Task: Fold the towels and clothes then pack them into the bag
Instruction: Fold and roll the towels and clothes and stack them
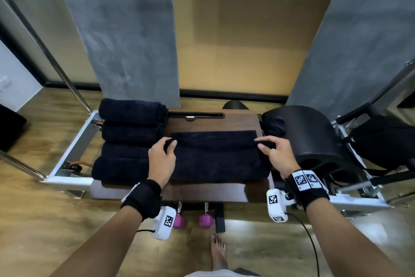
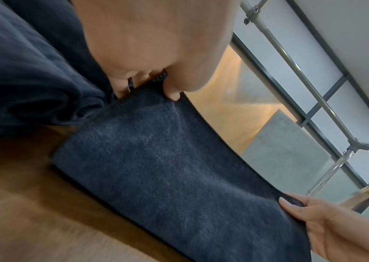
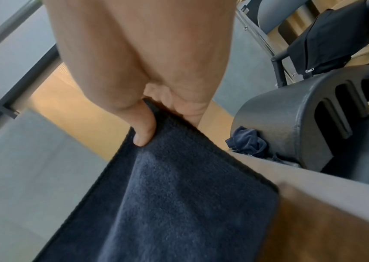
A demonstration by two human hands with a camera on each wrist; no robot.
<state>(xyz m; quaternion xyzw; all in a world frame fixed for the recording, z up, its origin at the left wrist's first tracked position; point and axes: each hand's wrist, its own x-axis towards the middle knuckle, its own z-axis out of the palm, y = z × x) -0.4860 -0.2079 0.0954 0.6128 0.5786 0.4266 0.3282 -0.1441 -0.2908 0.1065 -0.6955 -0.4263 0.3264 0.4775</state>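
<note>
A pilates or fitness studio — a metal-framed reformer (image 1: 74, 142) with wooden platform (image 1: 213, 123), padded black arc barrel (image 1: 314, 137), pink dumbbells (image 1: 205, 220) on wood flooring.

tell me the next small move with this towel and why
Probably carry the pinched edge toward the far edge and lay it flat. The left hand and right hand each pinch a corner of the dark towel, its fold half made on the wooden board.

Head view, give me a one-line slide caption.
Both hands, left hand and right hand, pinch a dark towel mid-fold beside rolled towels.
</note>
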